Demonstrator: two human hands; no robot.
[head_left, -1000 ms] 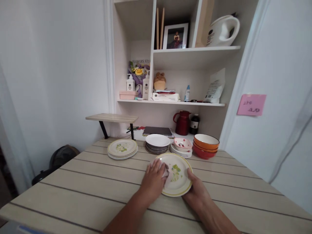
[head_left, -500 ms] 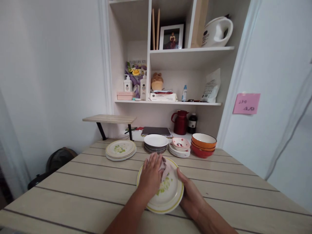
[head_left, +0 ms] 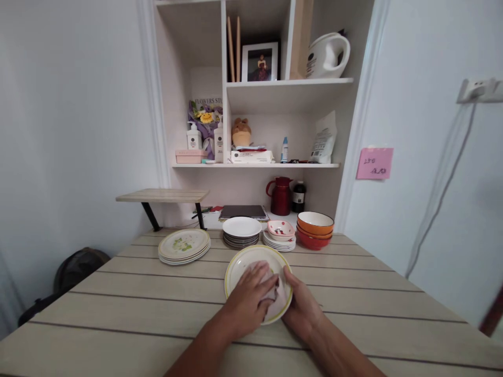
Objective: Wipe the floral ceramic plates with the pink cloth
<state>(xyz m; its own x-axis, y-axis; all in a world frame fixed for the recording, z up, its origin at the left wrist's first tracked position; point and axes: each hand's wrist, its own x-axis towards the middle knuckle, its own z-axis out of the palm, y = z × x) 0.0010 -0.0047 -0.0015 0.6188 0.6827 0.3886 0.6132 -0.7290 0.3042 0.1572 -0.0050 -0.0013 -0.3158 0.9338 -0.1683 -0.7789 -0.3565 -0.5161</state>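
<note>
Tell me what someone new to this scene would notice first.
Probably the yellow-rimmed plate at front centre, its right edge in the right hand while the left hand presses a pale cloth on it. Next, perhaps, the stacked orange and red bowls farther back, right of centre, and the pink note on the wall at right.

Stacked plates (head_left: pixel 242 226) and bowls (head_left: pixel 315 225) stand along the far edge of a slatted desk (head_left: pixel 149 303) in an apparent home, below shelves (head_left: pixel 291 82) displaying a framed picture (head_left: pixel 260 65) and plush toy (head_left: pixel 241 133).
</note>
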